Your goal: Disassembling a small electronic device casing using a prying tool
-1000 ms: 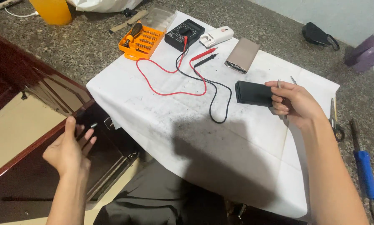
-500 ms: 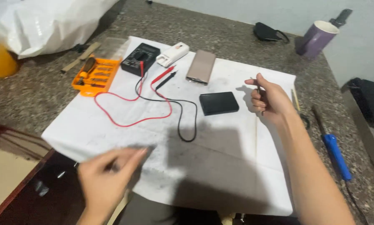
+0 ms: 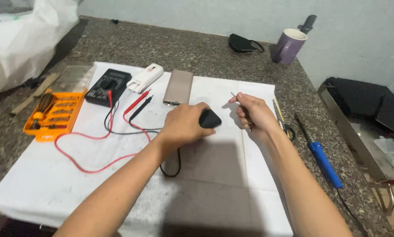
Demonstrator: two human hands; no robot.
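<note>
Head view: a speckled stone surface [image 3: 170,48] is covered by a white sheet [image 3: 214,175]. Near the sheet's middle a small black device [image 3: 210,118] is gripped by the left hand [image 3: 183,125], fingers closed over it. Just right, a thin metal pin [image 3: 233,94] is pinched in the right hand [image 3: 254,112]. A black multimeter [image 3: 108,87] is seen far left.

Two hands: left hand [image 3: 184,126], right hand [image 3: 254,112]. One black box [image 3: 210,118], one meter [image 3: 108,87], two probes [image 3: 137,102], one white device [image 3: 145,78], one flat tan case [image 3: 179,86], one orange tool tray [image 3: 53,115], one mug [image 3: 290,45], one blue-handled tool [image 3: 323,160].
</note>
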